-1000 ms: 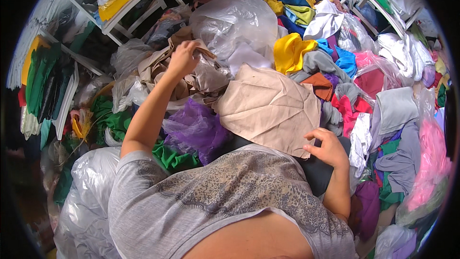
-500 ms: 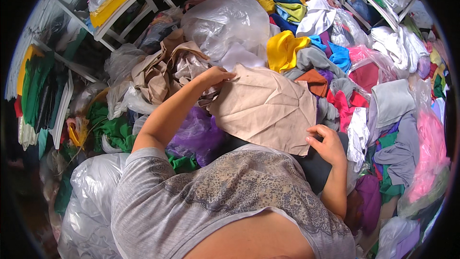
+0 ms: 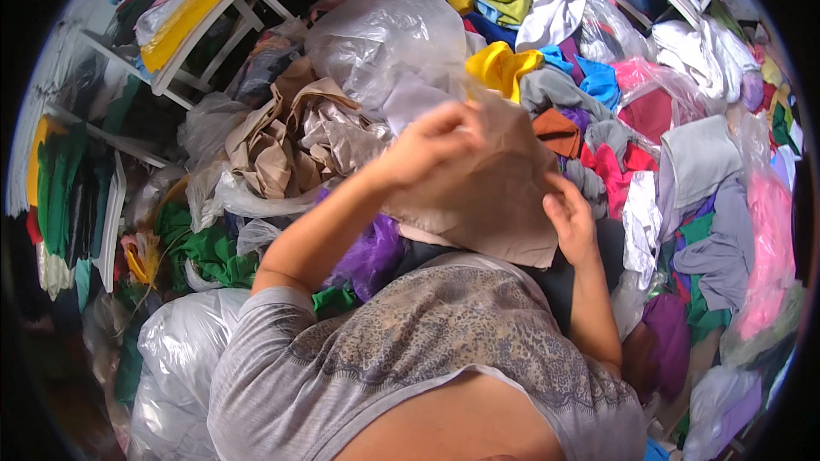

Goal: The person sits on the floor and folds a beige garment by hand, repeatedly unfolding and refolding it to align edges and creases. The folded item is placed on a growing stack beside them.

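A beige piece of cloth [image 3: 504,192] lies across my lap, creased, its far part lifted and smeared by motion. My left hand [image 3: 440,143] is over its upper left part, blurred, so its grip on the cloth is unclear. At the right edge of the cloth is my right hand [image 3: 572,220], fingers and thumb stretched out and apart, close against the fabric. Left of the cloth lies a heap of crumpled beige fabric [image 3: 265,141]. A purple plastic-wrapped bundle [image 3: 369,256] sits below my left forearm.
A large clear plastic bag [image 3: 384,34] lies ahead. Piles of coloured cloth surround me, with yellow fabric [image 3: 502,68] and grey fabric [image 3: 700,166] to the right. White racks [image 3: 201,60] with stacked cloth stand at the left. A translucent bag [image 3: 184,358] bulges at lower left.
My left hand has moved right from the cloth's upper left corner, over the cloth. The cloth's far part has lifted and shifted. My right hand has moved slightly up along the right edge.
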